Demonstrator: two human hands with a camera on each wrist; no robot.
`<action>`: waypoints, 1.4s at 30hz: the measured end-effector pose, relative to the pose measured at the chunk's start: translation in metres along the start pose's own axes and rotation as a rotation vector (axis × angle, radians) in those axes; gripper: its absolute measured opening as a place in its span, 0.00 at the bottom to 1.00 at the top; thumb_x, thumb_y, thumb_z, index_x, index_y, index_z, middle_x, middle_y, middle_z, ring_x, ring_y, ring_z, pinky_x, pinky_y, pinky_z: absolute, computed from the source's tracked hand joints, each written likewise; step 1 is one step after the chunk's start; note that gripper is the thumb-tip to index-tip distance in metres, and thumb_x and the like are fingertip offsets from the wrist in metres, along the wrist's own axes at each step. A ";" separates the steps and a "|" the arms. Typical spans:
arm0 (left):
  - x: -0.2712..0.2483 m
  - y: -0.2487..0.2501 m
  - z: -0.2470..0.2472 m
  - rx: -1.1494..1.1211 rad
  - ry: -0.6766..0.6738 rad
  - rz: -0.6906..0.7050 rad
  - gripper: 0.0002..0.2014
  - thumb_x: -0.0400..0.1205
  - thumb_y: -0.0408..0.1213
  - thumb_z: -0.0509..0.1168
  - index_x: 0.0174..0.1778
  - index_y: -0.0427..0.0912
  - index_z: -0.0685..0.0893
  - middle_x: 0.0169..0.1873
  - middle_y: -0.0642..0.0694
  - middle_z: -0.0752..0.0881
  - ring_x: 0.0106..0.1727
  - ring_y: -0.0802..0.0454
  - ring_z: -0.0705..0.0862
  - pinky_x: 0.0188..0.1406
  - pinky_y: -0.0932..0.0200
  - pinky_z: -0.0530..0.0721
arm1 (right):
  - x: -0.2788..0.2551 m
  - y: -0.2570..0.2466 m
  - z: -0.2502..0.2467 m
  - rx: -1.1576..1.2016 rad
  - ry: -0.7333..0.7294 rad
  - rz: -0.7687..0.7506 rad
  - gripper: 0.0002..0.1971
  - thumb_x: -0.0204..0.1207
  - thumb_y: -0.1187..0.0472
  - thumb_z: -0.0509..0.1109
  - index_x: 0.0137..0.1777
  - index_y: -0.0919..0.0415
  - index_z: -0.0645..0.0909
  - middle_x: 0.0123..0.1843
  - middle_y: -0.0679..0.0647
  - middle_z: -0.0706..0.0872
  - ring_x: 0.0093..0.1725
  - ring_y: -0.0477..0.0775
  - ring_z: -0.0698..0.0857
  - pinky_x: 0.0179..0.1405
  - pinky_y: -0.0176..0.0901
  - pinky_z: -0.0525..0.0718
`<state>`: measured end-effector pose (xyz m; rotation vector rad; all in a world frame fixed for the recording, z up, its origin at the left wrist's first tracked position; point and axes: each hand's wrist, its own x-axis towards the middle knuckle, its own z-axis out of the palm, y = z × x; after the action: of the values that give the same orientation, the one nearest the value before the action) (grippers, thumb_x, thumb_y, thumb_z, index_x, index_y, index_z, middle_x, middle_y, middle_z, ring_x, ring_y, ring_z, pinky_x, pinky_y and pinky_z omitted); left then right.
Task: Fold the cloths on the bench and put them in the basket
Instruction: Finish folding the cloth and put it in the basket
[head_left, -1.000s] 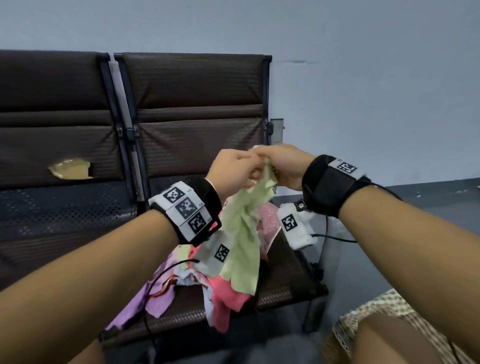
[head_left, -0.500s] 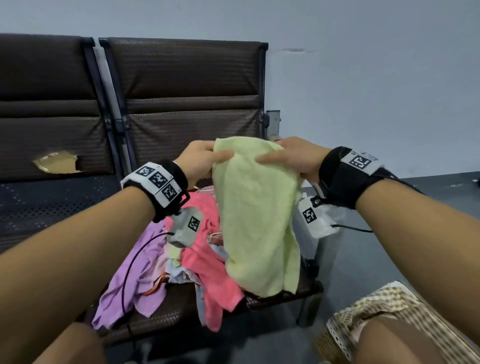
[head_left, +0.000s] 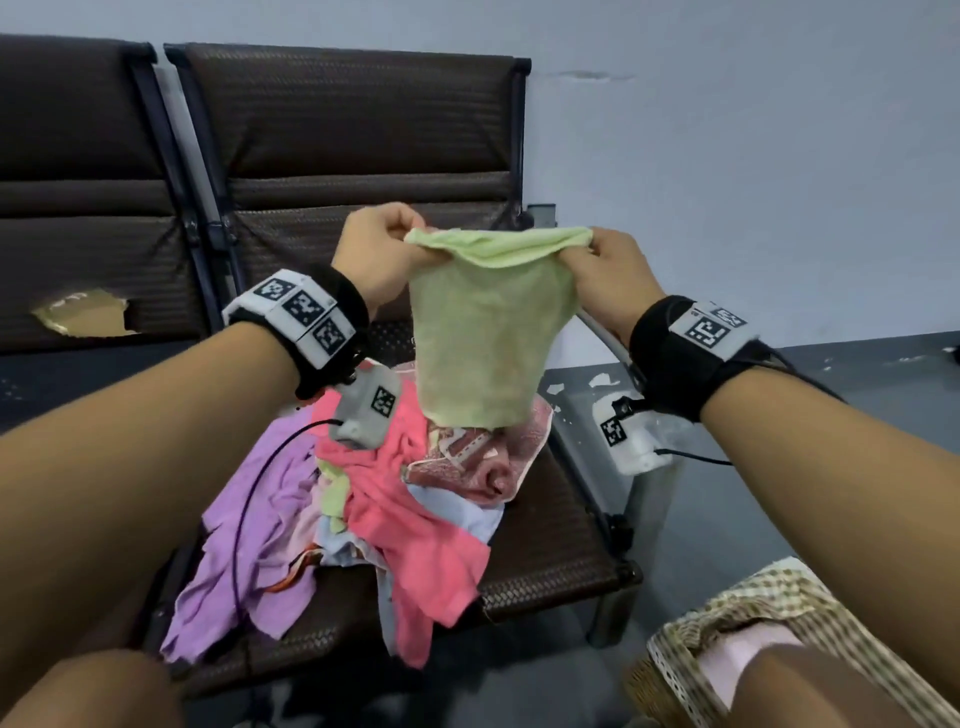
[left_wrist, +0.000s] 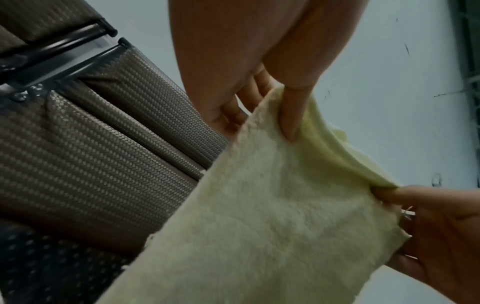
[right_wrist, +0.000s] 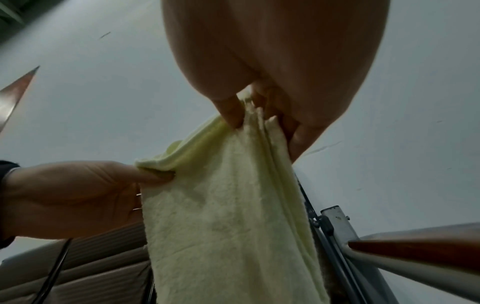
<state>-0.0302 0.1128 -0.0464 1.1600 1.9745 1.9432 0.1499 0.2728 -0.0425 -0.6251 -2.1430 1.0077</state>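
Observation:
A light green cloth (head_left: 488, 322) hangs doubled over in the air above the bench seat (head_left: 550, 551). My left hand (head_left: 387, 247) pinches its top left corner and my right hand (head_left: 602, 262) pinches its top right corner, holding the top edge stretched between them. The left wrist view shows the green cloth (left_wrist: 272, 216) pinched under my left thumb (left_wrist: 292, 111). The right wrist view shows the cloth (right_wrist: 228, 216) gripped between my right fingers (right_wrist: 231, 111). A heap of pink, purple, pale blue and patterned cloths (head_left: 395, 499) lies on the seat below. The woven basket (head_left: 691, 623) stands at the lower right.
The brown bench has tall backrests (head_left: 358, 135); the left seat's back has a torn patch (head_left: 83, 317). A metal armrest and frame (head_left: 608, 343) border the seat's right side. A pink folded cloth (head_left: 737, 654) lies in the basket. Grey floor stretches to the right.
The green cloth was bunched between both hands, then spread wide; now it hangs shorter and doubled, its top edge pulled taut as my hands moved apart.

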 end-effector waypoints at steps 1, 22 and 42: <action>-0.012 -0.010 -0.002 0.028 -0.045 -0.019 0.18 0.69 0.26 0.81 0.34 0.47 0.77 0.33 0.48 0.84 0.35 0.57 0.80 0.37 0.59 0.80 | -0.009 0.008 0.003 -0.033 -0.059 0.008 0.13 0.79 0.61 0.61 0.46 0.70 0.83 0.41 0.60 0.86 0.41 0.58 0.83 0.45 0.54 0.80; -0.111 -0.151 0.010 0.374 -0.441 -0.581 0.04 0.81 0.33 0.68 0.45 0.41 0.88 0.43 0.44 0.89 0.48 0.43 0.86 0.43 0.56 0.85 | -0.094 0.153 0.089 0.138 -0.450 0.676 0.11 0.80 0.65 0.67 0.59 0.67 0.86 0.55 0.62 0.92 0.55 0.59 0.91 0.55 0.55 0.91; -0.124 -0.181 0.002 0.626 -0.650 -0.246 0.20 0.72 0.43 0.79 0.61 0.52 0.86 0.61 0.51 0.86 0.60 0.53 0.84 0.68 0.50 0.80 | -0.095 0.155 0.119 -0.400 -0.672 0.018 0.14 0.78 0.46 0.72 0.56 0.52 0.90 0.54 0.47 0.92 0.54 0.50 0.89 0.62 0.50 0.84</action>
<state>-0.0184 0.0637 -0.2600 1.3478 2.2159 0.6875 0.1440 0.2450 -0.2573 -0.5318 -2.9814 0.8805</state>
